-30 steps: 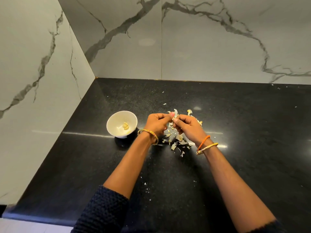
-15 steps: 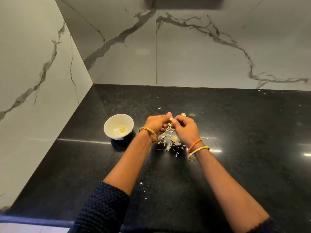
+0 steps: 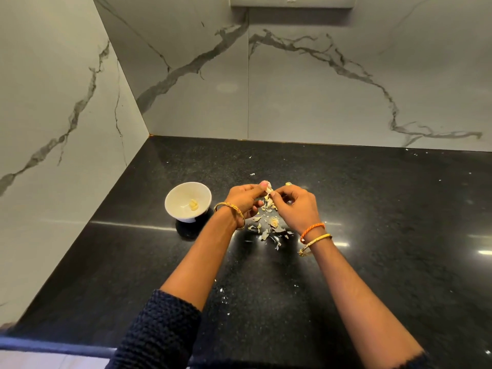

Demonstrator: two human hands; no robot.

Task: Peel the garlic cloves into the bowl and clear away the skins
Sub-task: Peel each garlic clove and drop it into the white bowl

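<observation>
Both hands meet above the black counter (image 3: 372, 235): the left hand (image 3: 243, 199) pinches a garlic clove (image 3: 269, 189) between thumb and curled fingers, and the right hand (image 3: 298, 206), fingers also curled, pinches the same clove from the other side. Loose skins (image 3: 269, 225) lie on the counter just below the hands, and the white bowl (image 3: 188, 202), standing near to the left hand, contains one peeled clove (image 3: 193, 205).

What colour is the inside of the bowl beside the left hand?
White; the bowl shows best in the head view, with pale yellow peeled garlic inside.
</observation>
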